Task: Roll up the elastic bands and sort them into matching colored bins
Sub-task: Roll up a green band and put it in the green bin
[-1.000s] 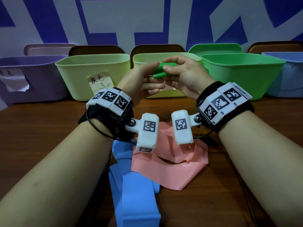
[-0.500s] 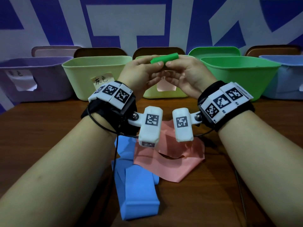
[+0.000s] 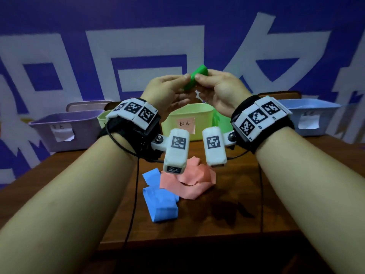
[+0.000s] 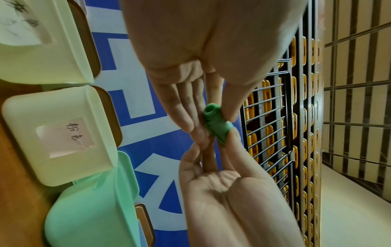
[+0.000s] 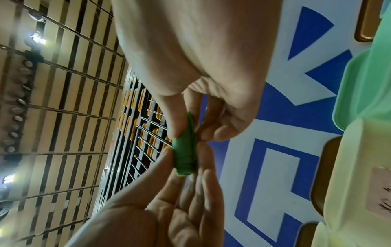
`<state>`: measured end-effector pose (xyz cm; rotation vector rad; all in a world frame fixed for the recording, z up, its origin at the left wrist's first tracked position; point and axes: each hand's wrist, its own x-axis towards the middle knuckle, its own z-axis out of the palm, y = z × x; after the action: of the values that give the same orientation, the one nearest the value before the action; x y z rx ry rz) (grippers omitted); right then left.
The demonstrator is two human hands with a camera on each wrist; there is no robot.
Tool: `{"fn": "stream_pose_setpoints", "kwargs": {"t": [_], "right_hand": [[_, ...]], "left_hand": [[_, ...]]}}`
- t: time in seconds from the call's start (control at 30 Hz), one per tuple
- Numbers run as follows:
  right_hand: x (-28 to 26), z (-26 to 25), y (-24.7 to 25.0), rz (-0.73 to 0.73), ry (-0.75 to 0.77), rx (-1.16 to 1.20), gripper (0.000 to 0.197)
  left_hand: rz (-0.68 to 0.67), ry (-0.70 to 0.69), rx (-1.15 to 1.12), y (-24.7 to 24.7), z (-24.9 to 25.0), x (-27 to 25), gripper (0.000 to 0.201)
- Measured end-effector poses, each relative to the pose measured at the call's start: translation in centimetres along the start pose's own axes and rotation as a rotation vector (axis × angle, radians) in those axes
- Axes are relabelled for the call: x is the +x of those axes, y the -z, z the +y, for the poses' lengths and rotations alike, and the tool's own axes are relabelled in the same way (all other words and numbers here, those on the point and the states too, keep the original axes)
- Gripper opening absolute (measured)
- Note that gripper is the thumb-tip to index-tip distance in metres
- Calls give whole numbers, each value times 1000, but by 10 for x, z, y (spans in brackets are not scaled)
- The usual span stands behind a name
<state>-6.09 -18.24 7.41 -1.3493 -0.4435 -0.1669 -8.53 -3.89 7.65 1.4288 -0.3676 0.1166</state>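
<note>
**Green roll pinched high between both hands**

Nearest on the table (image 3: 237, 218), the blue band (image 3: 161, 202) lies loosely folded, touching the pink band (image 3: 187, 182), crumpled just behind it. Neither is rolled.

Up above them, both hands meet in mid-air. The left hand (image 3: 164, 91) and the right hand (image 3: 219, 89) pinch the green band (image 3: 195, 79), rolled tight into a short cylinder, between thumbs and fingers, one hand at each end. In the head view it tilts, its far end higher.

The left wrist view adds what the head view hides: the roll's open end, a spiral of layers, and the left thumb clamping it against the fingers (image 4: 186, 107). The right wrist view shows the roll side-on, with the loose edge of the last wrap lying along it.

Beyond the hands, the bins line the table's far edge: purple bin (image 3: 65, 131), yellow-green bin (image 3: 185, 119) wearing a pink note, green bin (image 3: 222, 120) peeking from behind the right wrist, pale blue bin (image 3: 316, 117).

Against half a second ago, the roll has climbed well above the bin rims, swung from near level to a steep slant, and the view has tipped upward.
</note>
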Motion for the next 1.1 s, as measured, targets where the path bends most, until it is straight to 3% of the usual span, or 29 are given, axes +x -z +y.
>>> {"fn": "stream_pose_setpoints", "kwargs": {"t": [0.23,0.47,0.67,0.83,0.93,1.1], "right_hand": [[-44,-56,-15,17,44,-56,16],[-30,-48,-12,94,58,-15,14],[56,14,15,152,23,-148,25],[148,58,50,207,-71,-318,30],[185,62,71,284,-158,-316,14],[235,40,106,388,-223,-404,28]], "left_hand": [[6,-45,-13,-20,50,-48,8],[-16,5,-3,-17,51,-34,18],[43,66,-39,6,-19,65,20],[-5,202,61,21,-67,165,5],[0,305,94,6,-71,212,6],[-13,452,139,-30,-55,275,5]]}}
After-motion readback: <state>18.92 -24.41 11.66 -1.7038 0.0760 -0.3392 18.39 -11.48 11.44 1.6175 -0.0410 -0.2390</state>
